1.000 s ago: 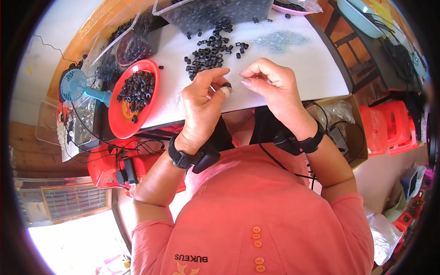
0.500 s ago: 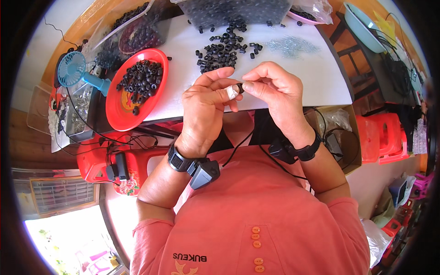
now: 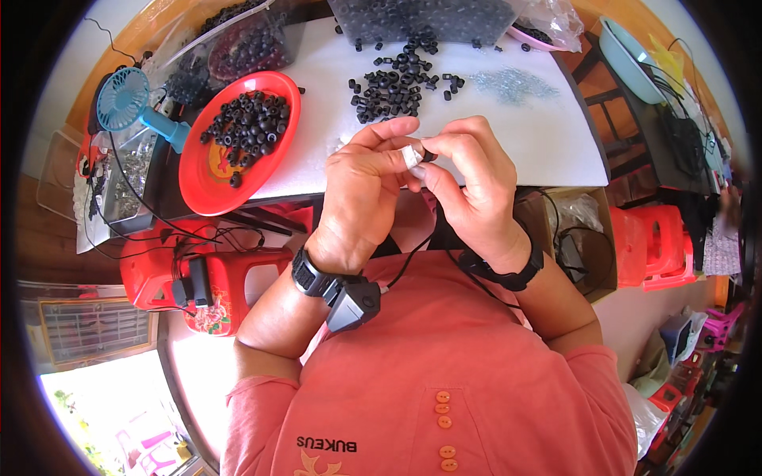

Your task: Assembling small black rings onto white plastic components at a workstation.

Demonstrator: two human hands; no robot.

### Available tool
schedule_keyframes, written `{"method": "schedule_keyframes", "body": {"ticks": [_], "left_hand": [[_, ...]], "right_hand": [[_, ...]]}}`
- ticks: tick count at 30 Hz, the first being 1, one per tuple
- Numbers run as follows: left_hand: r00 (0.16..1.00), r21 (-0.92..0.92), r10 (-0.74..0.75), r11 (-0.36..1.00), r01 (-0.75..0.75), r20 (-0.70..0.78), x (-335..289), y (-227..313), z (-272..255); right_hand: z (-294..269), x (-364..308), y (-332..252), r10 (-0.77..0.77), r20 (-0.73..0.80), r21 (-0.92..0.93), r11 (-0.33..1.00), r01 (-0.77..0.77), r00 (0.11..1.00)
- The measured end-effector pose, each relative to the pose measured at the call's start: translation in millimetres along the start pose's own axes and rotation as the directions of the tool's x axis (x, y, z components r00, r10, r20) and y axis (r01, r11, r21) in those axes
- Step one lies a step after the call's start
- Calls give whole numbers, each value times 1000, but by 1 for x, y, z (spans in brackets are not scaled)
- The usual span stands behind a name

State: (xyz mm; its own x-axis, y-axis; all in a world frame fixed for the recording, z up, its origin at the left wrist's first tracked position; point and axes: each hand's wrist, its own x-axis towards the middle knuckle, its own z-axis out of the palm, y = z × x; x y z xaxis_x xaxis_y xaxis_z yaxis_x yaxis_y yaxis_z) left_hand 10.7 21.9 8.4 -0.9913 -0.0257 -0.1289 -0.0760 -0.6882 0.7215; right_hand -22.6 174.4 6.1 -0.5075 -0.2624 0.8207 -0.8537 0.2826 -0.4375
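Observation:
Close together over the table's near edge, my two hands meet at a small black part (image 3: pixel 429 156), mostly hidden by the fingertips. My left hand (image 3: pixel 359 186), with white tape (image 3: pixel 411 156) round its thumb, pinches the part from the left. From the right, my right hand (image 3: pixel 482 178) grips the same part between thumb and index finger. Just beyond them lies a loose pile of small black parts (image 3: pixel 389 94) on the white tabletop (image 3: pixel 468 119). To its right is a scatter of tiny clear pieces (image 3: pixel 514 84).
At left, a red plate (image 3: pixel 190 186) holds rounded black parts, beside a blue fan (image 3: pixel 124 99). A clear bin (image 3: pixel 429 20) of black parts stands at the back. Red stools (image 3: pixel 210 297) with cables are lower left. An open cardboard box (image 3: pixel 607 250) sits at right.
My right hand has turned and its index finger now curls over the black part. Both hands remain together, and the whole view has shifted slightly.

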Motion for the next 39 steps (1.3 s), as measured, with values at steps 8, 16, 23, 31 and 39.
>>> {"method": "schedule_keyframes", "body": {"ticks": [8, 16, 23, 31, 39], "left_hand": [[981, 255, -80, 966, 34, 174, -9, 17, -4], [987, 338, 76, 933, -121, 142, -2, 22, -21], [993, 317, 68, 944, -94, 92, 1, 15, -24], [986, 377, 52, 920, -108, 155, 1, 16, -26], [990, 395, 88, 910, -126, 113, -6, 17, -25]], "right_hand": [[-13, 17, -5, 79, 195, 227, 966, -123, 978], [-28, 58, 44, 373, 374, -295, 916, -272, 849], [-5, 72, 79, 430, 524, -636, 771, 2, 735], [-6, 70, 85, 404, 552, -621, 783, 36, 730], [-36, 58, 49, 434, 590, -524, 847, -86, 681]]}}
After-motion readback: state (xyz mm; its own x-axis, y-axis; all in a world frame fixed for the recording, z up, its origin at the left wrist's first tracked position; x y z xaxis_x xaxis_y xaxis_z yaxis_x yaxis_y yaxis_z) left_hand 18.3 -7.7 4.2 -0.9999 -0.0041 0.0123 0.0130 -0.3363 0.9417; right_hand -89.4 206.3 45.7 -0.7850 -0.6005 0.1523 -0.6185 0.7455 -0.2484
